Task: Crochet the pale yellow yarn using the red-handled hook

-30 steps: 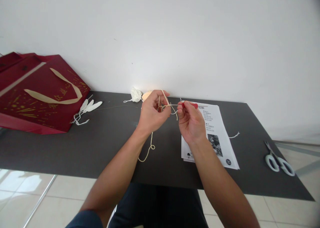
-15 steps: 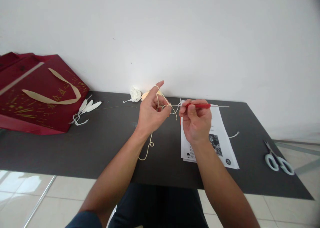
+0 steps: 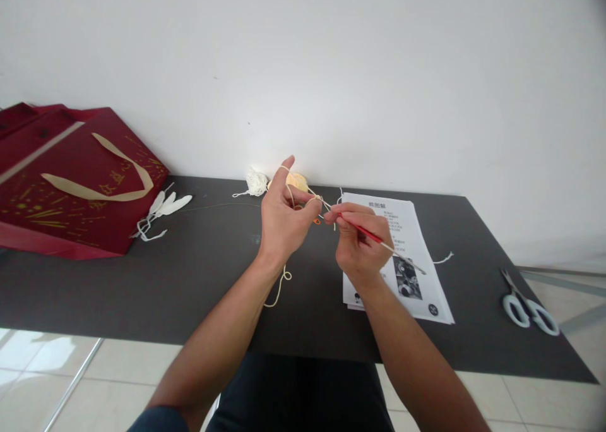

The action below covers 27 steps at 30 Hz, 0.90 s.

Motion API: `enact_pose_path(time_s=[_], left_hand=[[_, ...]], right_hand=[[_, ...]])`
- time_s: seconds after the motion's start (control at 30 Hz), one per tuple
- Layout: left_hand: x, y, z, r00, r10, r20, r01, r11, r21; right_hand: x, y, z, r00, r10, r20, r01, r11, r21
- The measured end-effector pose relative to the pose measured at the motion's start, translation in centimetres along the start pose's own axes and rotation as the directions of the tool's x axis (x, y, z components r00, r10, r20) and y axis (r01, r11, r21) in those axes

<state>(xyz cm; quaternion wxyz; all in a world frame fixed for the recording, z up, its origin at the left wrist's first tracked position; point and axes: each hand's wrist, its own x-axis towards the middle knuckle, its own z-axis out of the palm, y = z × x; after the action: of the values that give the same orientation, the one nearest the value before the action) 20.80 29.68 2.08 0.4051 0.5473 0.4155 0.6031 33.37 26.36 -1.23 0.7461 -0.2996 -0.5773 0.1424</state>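
Note:
My left hand (image 3: 287,223) pinches cream yarn (image 3: 285,279) between thumb and a finger, while the raised index finger carries a strand of it. From that hand the yarn's slack hangs down to the table. My right hand (image 3: 362,237) grips a crochet hook (image 3: 365,230) with a red handle, its shaft slanting down to the right. The hook's tip end lies at the yarn by the left fingertips; exactly how it sits in the loop is too small to tell. A small orange item (image 3: 317,220) shows just below the left fingertips.
Printed sheets (image 3: 379,198) lie under my right hand. Scissors (image 3: 528,309) rest at the right end of the dark table (image 3: 199,280). A white yarn ball (image 3: 256,182) and a yellow one (image 3: 297,181) sit by the wall. A red gift bag (image 3: 71,179) and white tassel-like pieces (image 3: 165,204) are left.
My right hand has moved left and closer to my left hand, and the hook has tilted from level to slanting down rightward. My left index finger has shifted slightly left.

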Motion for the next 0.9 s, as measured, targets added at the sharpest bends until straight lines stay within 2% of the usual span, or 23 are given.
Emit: enact_pose_path(time_s=[0.13,0.23,0.33,0.4,0.47,0.57,0.63,0.73,0.9], left_hand=[[0.1,0.1,-0.1,1.0,-0.012,-0.009,0.012,1.0,0.019],[0.2,0.1,-0.1,0.999,-0.017,-0.042,0.018,0.999,0.036],[0.1,0.0,0.1,0.997,-0.014,-0.069,0.016,1.0,0.02],[0.0,-0.1,0.2,0.997,0.003,-0.076,-0.003,1.0,0.003],[-0.1,-0.1,0.3,0.997,0.03,-0.07,-0.031,0.999,-0.019],[-0.3,0.0,0.4,0.997,0.071,-0.017,-0.072,0.995,-0.073],[-0.2,0.0,0.3,0.996,0.073,0.05,-0.068,0.991,-0.112],[-0.1,0.2,0.2,0.989,0.055,0.136,-0.034,0.988,-0.154],[0.0,0.3,0.0,0.983,0.071,0.167,-0.039,0.981,-0.189]], right_hand=[[0.0,0.4,-0.3,1.0,-0.024,0.012,0.024,0.999,-0.039],[-0.1,0.6,-0.3,0.995,-0.088,0.048,0.09,0.995,-0.052],[0.0,0.6,-0.2,0.993,-0.111,0.047,0.11,0.994,0.009],[0.2,0.5,-0.1,1.0,-0.015,-0.006,0.016,0.995,0.095],[0.7,0.3,-0.1,0.987,0.15,-0.063,-0.133,0.965,0.225],[1.6,0.0,-0.6,0.915,0.4,-0.039,-0.347,0.835,0.428],[2.1,-0.1,-0.9,0.862,0.507,-0.003,-0.439,0.75,0.494],[2.6,-0.3,-1.3,0.833,0.553,0.01,-0.475,0.707,0.523],[2.8,-0.5,-1.5,0.851,0.526,0.007,-0.456,0.731,0.508]])
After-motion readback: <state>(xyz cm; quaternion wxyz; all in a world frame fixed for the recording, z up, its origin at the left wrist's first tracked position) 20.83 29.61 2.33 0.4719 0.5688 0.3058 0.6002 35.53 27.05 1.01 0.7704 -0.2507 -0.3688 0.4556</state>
